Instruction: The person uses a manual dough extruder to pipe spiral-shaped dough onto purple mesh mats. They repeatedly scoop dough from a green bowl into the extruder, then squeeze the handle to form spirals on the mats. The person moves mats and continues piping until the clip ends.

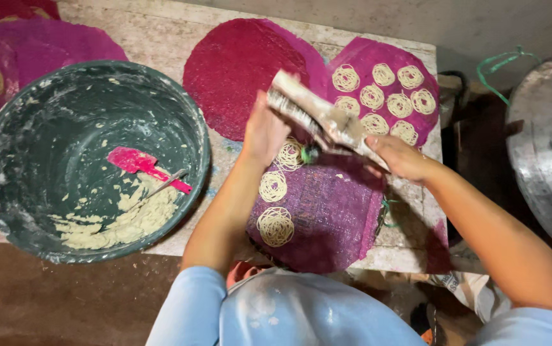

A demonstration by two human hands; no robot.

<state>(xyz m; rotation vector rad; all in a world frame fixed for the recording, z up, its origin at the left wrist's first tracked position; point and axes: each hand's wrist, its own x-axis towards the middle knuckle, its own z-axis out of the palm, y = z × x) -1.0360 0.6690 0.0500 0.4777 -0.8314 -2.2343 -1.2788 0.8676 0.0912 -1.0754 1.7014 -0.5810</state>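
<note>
Worn stone-topped table point(160, 38), covered with round magenta mats. Left hand point(264, 131) and right hand point(401, 157), each clamped on one end of a dough-caked press point(321, 118), above a purple mat point(327, 218) bearing noodle coils point(275, 226). Dark basin point(7, 166) at nine o'clock: pale dough point(122, 221), pink spatula point(144, 165).

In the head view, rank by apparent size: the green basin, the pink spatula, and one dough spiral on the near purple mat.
1. Green basin, by far the largest.
2. Pink spatula.
3. Dough spiral, slightly smaller than the spatula, though it lies nearer the camera.
</note>
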